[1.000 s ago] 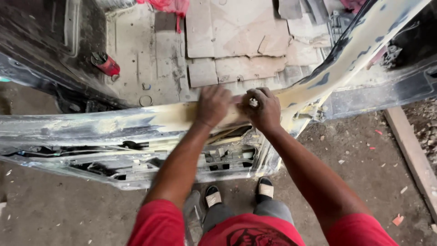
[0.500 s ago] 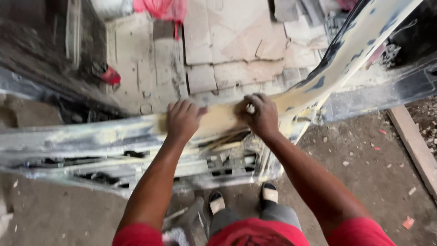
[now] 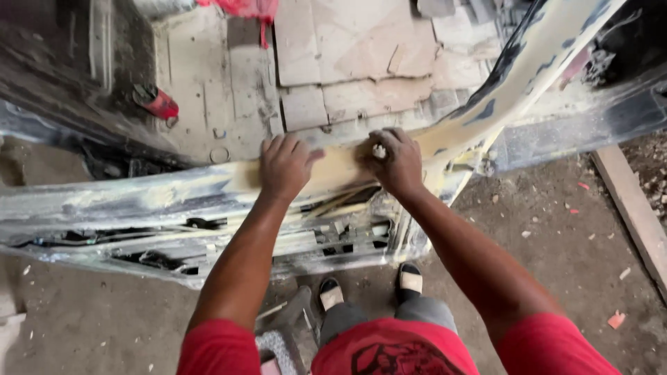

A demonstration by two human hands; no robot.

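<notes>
Here is the long, dusty car door panel point(image 3: 174, 208), grey-black metal smeared with pale yellow filler, lying across the view on its edge, its top rail running from the left side to the middle and then sweeping up to the right as a curved window frame. The left hand point(image 3: 283, 167) lies flat on that top rail, palm down, fingers spread and pointing away, pressing on the yellow patch. Just beside it, a short gap apart, the right hand point(image 3: 394, 163) is curled on the same rail, fingers folded around a small pale object point(image 3: 379, 150), possibly a scrap of sanding paper, though it is too small to tell. Both arms come out of red sleeves.

Below the rail, the door's inner face shows open cut-outs with dark cables. Under it, two feet in black and white sandals point(image 3: 410, 279) stand on the gritty concrete floor point(image 3: 556, 250). Beyond the door, flattened brown cardboard sheets point(image 3: 361, 55) cover the ground, a small red can point(image 3: 158, 104) lies at the left, and a wooden plank point(image 3: 629, 201) runs along the right edge.
</notes>
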